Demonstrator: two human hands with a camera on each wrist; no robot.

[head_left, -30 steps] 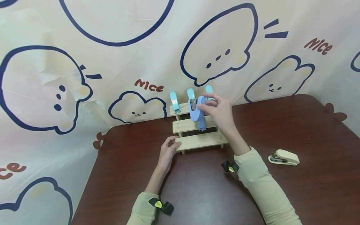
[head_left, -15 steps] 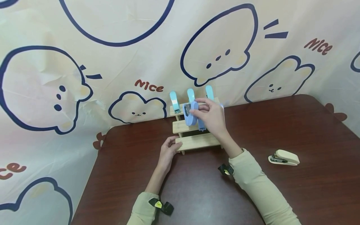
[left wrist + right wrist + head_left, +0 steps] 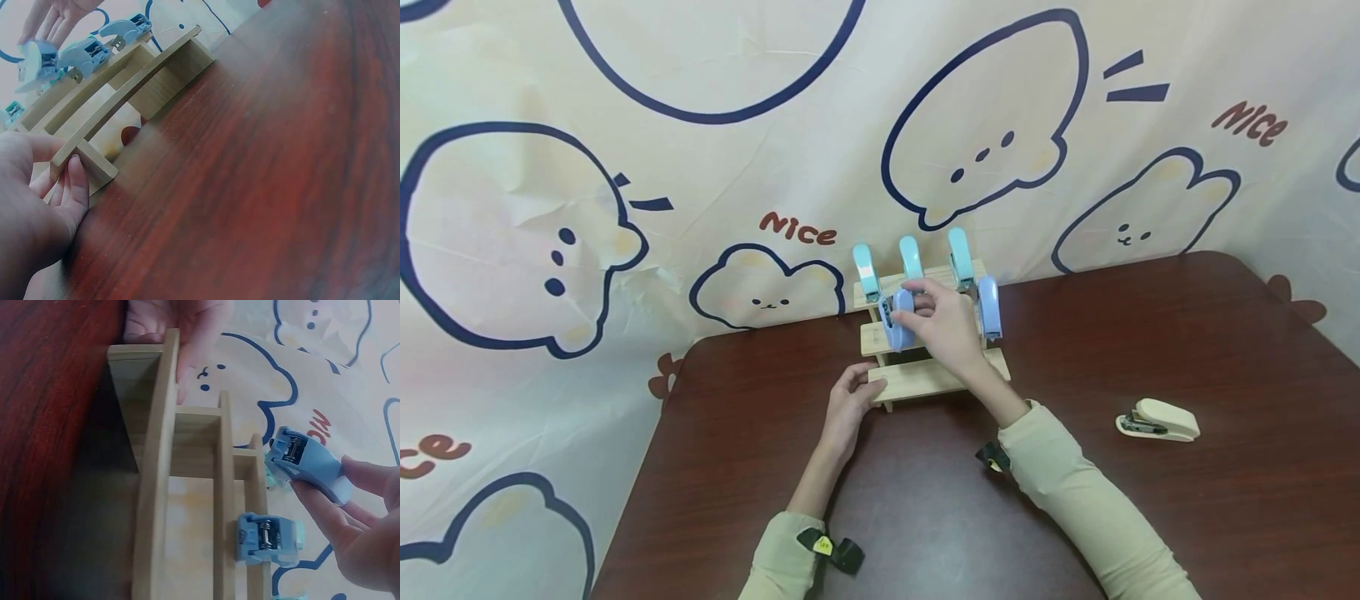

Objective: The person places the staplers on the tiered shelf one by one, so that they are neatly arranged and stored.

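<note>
My right hand [image 3: 946, 327] pinches a light blue stapler [image 3: 898, 323] between thumb and fingers, just above the left part of the middle shelf. In the right wrist view that stapler [image 3: 315, 465] is tilted and apart from the wood. My left hand [image 3: 847, 404] grips the left end of the wooden three-step stand [image 3: 925, 379] at its lowest shelf; its thumb and fingers show on the board end in the left wrist view. A second blue stapler [image 3: 989, 308] stands at the middle shelf's right end. Another blue stapler [image 3: 265, 540] sits mid-shelf, hidden by my right hand in the head view.
On the top shelf stand three teal staplers [image 3: 959, 257]. A cream stapler [image 3: 1157, 419] lies on the dark wooden table [image 3: 1262, 375], right of my right forearm. Behind the stand hangs a patterned cloth [image 3: 820, 167] close to the table's back edge.
My right hand has moved left and down with the blue stapler, from mid-shelf to over the left part of the middle shelf. The right-hand blue stapler came into sight. My left hand stayed put.
</note>
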